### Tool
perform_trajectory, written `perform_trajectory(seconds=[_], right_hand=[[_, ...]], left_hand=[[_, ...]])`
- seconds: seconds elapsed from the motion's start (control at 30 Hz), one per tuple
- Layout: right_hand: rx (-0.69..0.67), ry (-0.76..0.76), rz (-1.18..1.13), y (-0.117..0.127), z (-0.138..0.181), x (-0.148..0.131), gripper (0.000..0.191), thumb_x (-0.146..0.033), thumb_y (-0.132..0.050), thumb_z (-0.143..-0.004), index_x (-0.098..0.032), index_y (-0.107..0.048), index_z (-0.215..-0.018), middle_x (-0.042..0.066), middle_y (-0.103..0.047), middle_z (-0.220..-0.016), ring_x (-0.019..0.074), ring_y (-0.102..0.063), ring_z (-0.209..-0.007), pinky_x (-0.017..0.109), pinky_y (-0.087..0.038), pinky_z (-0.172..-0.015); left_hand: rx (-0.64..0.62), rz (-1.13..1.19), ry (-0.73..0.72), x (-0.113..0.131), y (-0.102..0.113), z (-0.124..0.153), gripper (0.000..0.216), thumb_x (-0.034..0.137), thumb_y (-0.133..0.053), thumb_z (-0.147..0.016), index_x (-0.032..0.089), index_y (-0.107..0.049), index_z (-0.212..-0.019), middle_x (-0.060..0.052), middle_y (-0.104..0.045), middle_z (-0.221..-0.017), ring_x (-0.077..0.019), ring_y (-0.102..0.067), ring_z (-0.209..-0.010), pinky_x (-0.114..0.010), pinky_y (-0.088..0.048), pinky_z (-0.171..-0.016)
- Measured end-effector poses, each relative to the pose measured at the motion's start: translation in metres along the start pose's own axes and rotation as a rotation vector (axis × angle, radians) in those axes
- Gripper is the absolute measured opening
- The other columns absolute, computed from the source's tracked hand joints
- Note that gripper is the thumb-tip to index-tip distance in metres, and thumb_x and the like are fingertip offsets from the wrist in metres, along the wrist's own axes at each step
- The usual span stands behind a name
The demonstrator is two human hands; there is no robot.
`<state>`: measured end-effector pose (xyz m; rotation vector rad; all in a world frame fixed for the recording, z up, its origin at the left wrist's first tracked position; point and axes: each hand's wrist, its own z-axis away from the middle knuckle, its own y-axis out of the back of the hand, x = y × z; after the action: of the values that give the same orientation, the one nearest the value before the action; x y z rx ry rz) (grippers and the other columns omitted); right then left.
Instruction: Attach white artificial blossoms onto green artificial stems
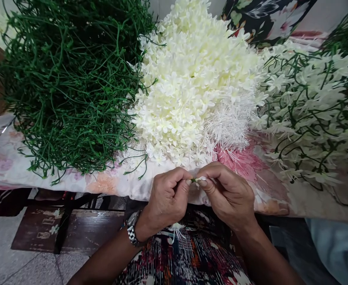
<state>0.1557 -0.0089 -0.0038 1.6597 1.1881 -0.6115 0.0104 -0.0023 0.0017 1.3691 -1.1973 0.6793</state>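
My left hand pinches a thin green artificial stem between thumb and forefinger, most of it hidden by the fingers. Opposite it, my right hand is closed in a pinch on a small white artificial flower piece, which meets the stem's green tip. Both hands are at the table's front edge, above my lap. Just beyond them rises a heap of cream-white artificial petals. Beside that lies a bunch of fine white stamens. A big tangle of green plastic stems fills the left side.
White flowers on green stems are piled at the right. A floral cloth covers the table. Dark floral fabric stands at the back. Below the table's left edge is a brown wooden board. A white stamen strand lies on my lap.
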Motion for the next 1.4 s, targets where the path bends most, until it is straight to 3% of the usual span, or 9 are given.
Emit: perform_trajectory(seconds=[0.47,0.7,0.8,0.97,1.2,1.4], right_hand=[[-0.016,0.007,0.069,-0.003,0.001,0.000,0.010,-0.012,-0.053,-0.084,-0.019,-0.053,-0.077,-0.003,-0.054,-0.065,0.0088,-0.051,-0.060,0.021,-0.041,-0.054],[0.000,0.082,0.143,-0.006,0.001,0.000,0.009,-0.011,-0.051,-0.085,-0.019,-0.052,-0.079,-0.002,-0.053,-0.066,0.0094,-0.051,-0.061,0.021,-0.042,-0.054],[-0.017,0.048,0.119,-0.002,0.000,-0.001,0.006,-0.015,-0.054,-0.084,-0.020,-0.053,-0.088,-0.001,-0.057,-0.073,0.0108,-0.055,-0.065,0.023,-0.046,-0.058],[-0.029,0.050,0.100,0.016,-0.001,-0.003,0.027,-0.029,-0.059,-0.081,-0.020,-0.053,-0.106,0.005,-0.059,-0.090,0.0177,-0.057,-0.082,0.031,-0.050,-0.068],[0.002,0.238,0.235,0.018,0.001,-0.005,0.015,-0.007,-0.057,-0.078,-0.017,-0.057,-0.090,0.003,-0.058,-0.077,0.0135,-0.056,-0.071,0.026,-0.048,-0.060],[0.030,0.278,0.287,0.008,0.003,0.000,0.014,-0.004,-0.054,-0.080,-0.017,-0.053,-0.086,0.002,-0.056,-0.072,0.0120,-0.053,-0.069,0.024,-0.047,-0.059]], left_hand=[[0.043,-0.079,-0.054,-0.001,-0.004,-0.001,0.018,0.008,-0.043,-0.079,0.016,-0.050,-0.065,0.005,-0.045,-0.052,-0.0067,-0.040,-0.045,-0.018,-0.033,-0.044],[0.035,-0.064,-0.027,0.000,-0.003,-0.002,0.018,0.009,-0.043,-0.079,0.016,-0.051,-0.064,0.005,-0.045,-0.053,-0.0065,-0.040,-0.046,-0.018,-0.033,-0.045],[-0.011,0.041,0.045,-0.001,0.001,-0.002,0.017,0.011,-0.044,-0.080,0.016,-0.053,-0.067,0.005,-0.047,-0.053,-0.0066,-0.042,-0.047,-0.017,-0.034,-0.045],[-0.037,0.151,0.132,-0.004,0.005,-0.001,0.012,0.014,-0.048,-0.080,0.017,-0.058,-0.073,0.004,-0.052,-0.056,-0.0073,-0.045,-0.049,-0.017,-0.037,-0.046],[-0.031,0.126,0.101,0.000,0.004,-0.003,0.014,0.013,-0.048,-0.078,0.016,-0.057,-0.068,0.003,-0.052,-0.055,-0.0074,-0.046,-0.049,-0.018,-0.037,-0.047],[-0.022,0.042,0.044,0.001,0.000,-0.002,0.016,0.009,-0.046,-0.077,0.016,-0.056,-0.066,0.006,-0.048,-0.053,-0.0062,-0.041,-0.047,-0.017,-0.035,-0.046]])
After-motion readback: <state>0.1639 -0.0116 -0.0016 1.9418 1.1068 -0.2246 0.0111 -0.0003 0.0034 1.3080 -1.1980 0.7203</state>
